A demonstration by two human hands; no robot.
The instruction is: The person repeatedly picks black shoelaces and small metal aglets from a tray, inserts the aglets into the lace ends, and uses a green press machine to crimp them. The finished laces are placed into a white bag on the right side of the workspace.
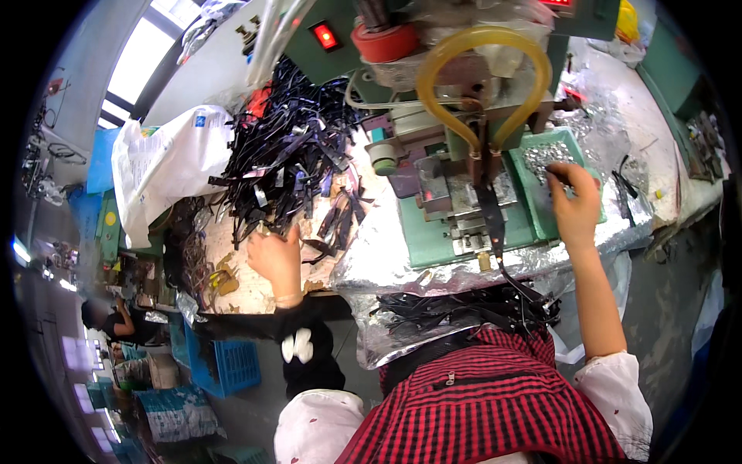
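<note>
Black strips heaped toward the desk's left edge beside left hand, right hand at green tray, each grip's hold impossible to tell.

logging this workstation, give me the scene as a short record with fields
left hand: at the near edge of a tangled heap of flat black strips; grip unclear
right hand: over small silvery metal parts in a rectangular green plastic tray; grip unclear
between hands: green metal machine with a looped yellow tube
near lap: more flat black strips on a crinkled silvery sheet
</note>
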